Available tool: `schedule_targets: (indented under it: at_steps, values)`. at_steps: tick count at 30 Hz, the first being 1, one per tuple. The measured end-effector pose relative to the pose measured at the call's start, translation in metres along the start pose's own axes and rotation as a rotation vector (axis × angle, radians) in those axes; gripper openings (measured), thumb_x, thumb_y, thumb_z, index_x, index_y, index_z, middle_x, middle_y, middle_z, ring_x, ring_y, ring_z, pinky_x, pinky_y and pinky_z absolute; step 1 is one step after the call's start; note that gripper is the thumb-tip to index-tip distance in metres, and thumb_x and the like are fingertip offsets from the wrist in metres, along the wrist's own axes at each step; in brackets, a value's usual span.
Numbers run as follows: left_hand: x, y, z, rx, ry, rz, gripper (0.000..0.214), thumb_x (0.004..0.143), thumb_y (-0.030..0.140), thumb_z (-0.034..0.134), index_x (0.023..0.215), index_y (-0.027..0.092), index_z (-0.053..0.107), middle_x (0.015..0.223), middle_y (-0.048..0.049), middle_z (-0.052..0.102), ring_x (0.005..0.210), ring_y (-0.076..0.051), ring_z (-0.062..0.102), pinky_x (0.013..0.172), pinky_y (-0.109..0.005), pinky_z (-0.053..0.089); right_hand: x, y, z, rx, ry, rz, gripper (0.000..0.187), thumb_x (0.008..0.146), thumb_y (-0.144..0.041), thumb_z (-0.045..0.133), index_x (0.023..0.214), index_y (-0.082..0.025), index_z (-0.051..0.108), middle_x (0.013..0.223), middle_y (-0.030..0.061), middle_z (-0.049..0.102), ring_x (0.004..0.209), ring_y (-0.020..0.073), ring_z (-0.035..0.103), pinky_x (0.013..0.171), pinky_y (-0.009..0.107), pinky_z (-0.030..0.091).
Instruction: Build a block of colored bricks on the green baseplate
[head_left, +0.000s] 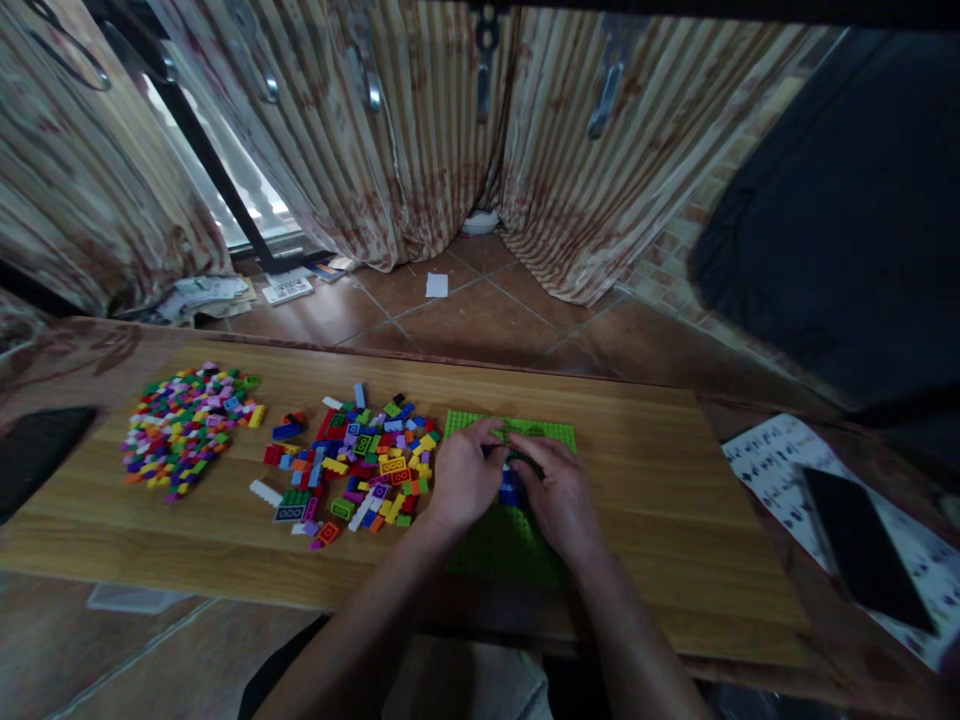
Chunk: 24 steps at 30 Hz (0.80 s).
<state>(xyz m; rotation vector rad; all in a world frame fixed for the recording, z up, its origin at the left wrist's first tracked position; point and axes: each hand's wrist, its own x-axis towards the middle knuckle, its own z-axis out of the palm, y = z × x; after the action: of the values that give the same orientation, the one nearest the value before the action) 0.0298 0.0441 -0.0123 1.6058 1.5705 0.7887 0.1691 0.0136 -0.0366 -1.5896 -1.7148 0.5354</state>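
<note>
A green studded baseplate (484, 550) lies on the wooden board in front of me. My left hand (466, 475) and my right hand (561, 492) rest over its upper half, fingers bent inward and closed, thumbs near each other. Between them some blue bricks (510, 490) show on the plate. Whatever the fingertips grip or press is mostly hidden by the hands. Just left of my left hand spreads a loose heap of larger toy bricks (364, 465) in many colours.
A pile of smaller bricks (187, 425) sits farther left on the wooden board (660, 520). To the right, a dark tablet-like slab (866, 545) lies on a printed sheet (772, 465). Metal clips (486, 60) hang from a dark bar above, with striped curtains (427, 150) behind.
</note>
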Motion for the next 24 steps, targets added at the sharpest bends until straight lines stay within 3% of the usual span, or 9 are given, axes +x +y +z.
schedule_targets:
  at_steps: [8, 12, 15, 19, 24]
  values:
    - [0.001, -0.002, 0.000, 0.042, -0.003, 0.023, 0.037, 0.079, 0.017, 0.061, 0.115, 0.023, 0.066, 0.095, -0.0014, 0.076, 0.090, -0.018, 0.070, 0.086, -0.030, 0.052, -0.002, -0.004, -0.006, 0.138, 0.078, 0.062, 0.033, 0.086, -0.033, 0.059, 0.116, -0.023, 0.068, 0.109, 0.0080, 0.071, 0.106, 0.0240, 0.061, 0.096, 0.044, 0.047]
    - [-0.001, -0.001, -0.002, 0.060, -0.027, 0.036, 0.035, 0.081, 0.018, 0.061, 0.115, 0.023, 0.066, 0.099, -0.0027, 0.075, 0.094, -0.019, 0.069, 0.089, -0.031, 0.052, -0.003, -0.006, -0.013, 0.175, 0.165, 0.123, 0.027, 0.088, -0.036, 0.056, 0.104, -0.021, 0.071, 0.105, 0.0092, 0.072, 0.100, 0.0235, 0.064, 0.092, 0.043, 0.048]
    - [-0.003, 0.000, -0.005, 0.037, -0.026, 0.065, 0.033, 0.085, 0.018, 0.055, 0.117, 0.020, 0.064, 0.101, -0.0055, 0.075, 0.098, -0.020, 0.069, 0.092, -0.033, 0.051, -0.004, -0.006, -0.012, 0.156, 0.162, 0.101, 0.024, 0.089, -0.035, 0.055, 0.097, -0.021, 0.072, 0.101, 0.0087, 0.073, 0.096, 0.0230, 0.064, 0.090, 0.042, 0.049]
    - [-0.003, -0.003, -0.009, -0.113, 0.015, 0.040, 0.031, 0.091, 0.019, 0.046, 0.116, 0.020, 0.063, 0.099, -0.0050, 0.075, 0.099, -0.020, 0.068, 0.094, -0.034, 0.050, -0.004, -0.009, -0.010, 0.106, 0.138, 0.058, 0.023, 0.089, -0.031, 0.053, 0.098, -0.021, 0.073, 0.099, 0.0084, 0.072, 0.095, 0.0229, 0.063, 0.089, 0.041, 0.049]
    - [0.000, -0.015, -0.010, -0.386, 0.109, 0.006, 0.028, 0.090, 0.021, 0.048, 0.113, 0.017, 0.063, 0.100, -0.0064, 0.075, 0.097, -0.019, 0.069, 0.092, -0.032, 0.051, -0.006, -0.012, -0.013, 0.030, 0.157, 0.012, 0.024, 0.091, -0.029, 0.052, 0.097, -0.022, 0.073, 0.097, 0.0076, 0.072, 0.094, 0.0226, 0.063, 0.087, 0.040, 0.049]
